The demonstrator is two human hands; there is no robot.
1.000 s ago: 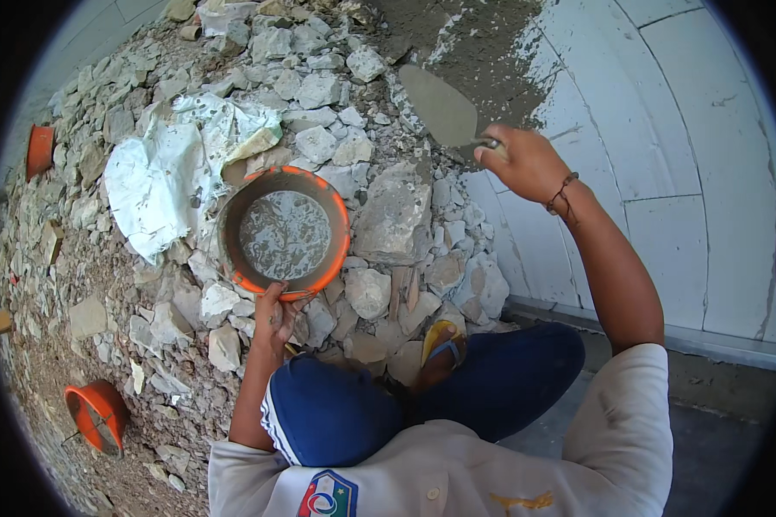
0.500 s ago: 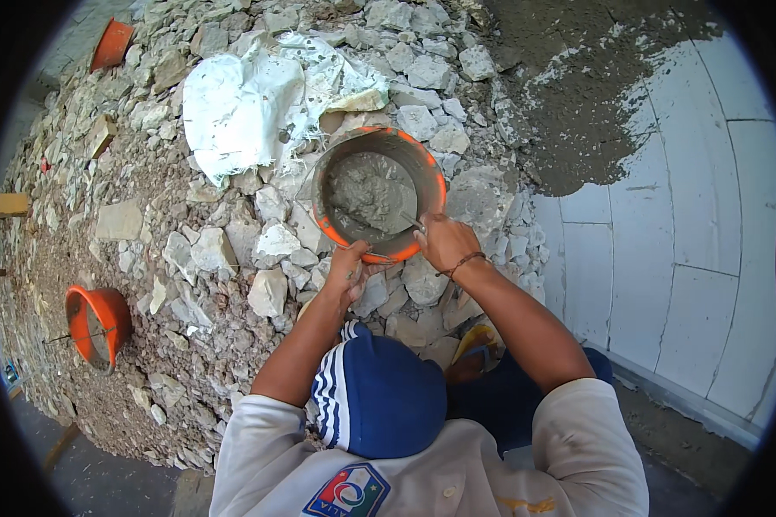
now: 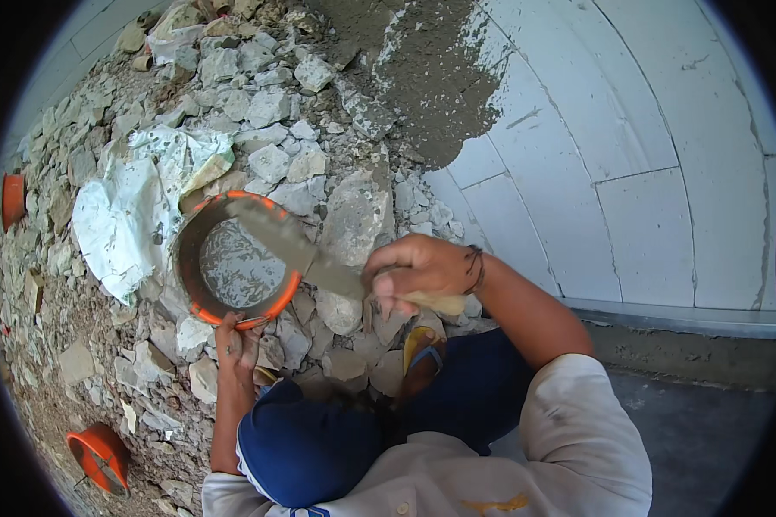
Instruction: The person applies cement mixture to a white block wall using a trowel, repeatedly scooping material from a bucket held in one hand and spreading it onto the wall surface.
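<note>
An orange bucket [image 3: 200,312] with a grey-smeared inside stands on the rubble, wet mortar [image 3: 240,263] lying in its bottom. My left hand [image 3: 235,341] is closed on the near rim of this bucket. My right hand [image 3: 418,274] is wrapped round a trowel [image 3: 332,274], the pale end of its handle sticking out to the right. Grey, mortar-coated and blurred, the trowel's blade reaches left over the bucket's right rim. How much mortar rides on it I cannot tell.
Broken stones [image 3: 353,215] surround the bucket. A torn white sack [image 3: 121,228] lies to its left. A second orange bucket [image 3: 102,457] lies tipped at the lower left, another orange container [image 3: 14,200] farther up. At right, a pale block wall [image 3: 560,172] carries a mortar patch [image 3: 431,77].
My right hand has lifted the trowel out of the mortar and drawn it to the right. The whole view has swung rightward, while my left hand stays on the bucket's rim.
</note>
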